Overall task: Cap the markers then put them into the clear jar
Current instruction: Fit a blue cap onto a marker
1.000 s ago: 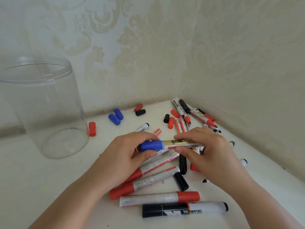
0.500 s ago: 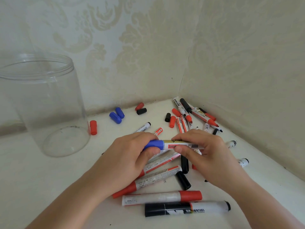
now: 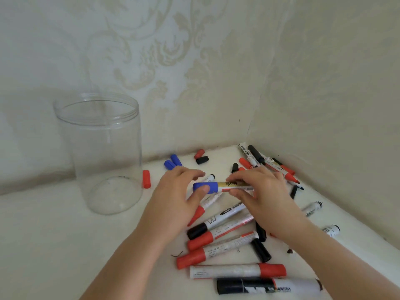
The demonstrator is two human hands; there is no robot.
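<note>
With the left hand (image 3: pixel 175 198) pinching the blue cap (image 3: pixel 205 187) and the right hand (image 3: pixel 263 194) pinching the marker (image 3: pixel 234 185), a half-seated cap could pop off in the jar (image 3: pixel 97 135).

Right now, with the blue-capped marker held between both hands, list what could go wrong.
1. The blue cap may not be fully seated; the left hand holds it only with fingertips.
2. The forearms hover over the loose markers; swinging towards the clear jar could scatter them.
</note>
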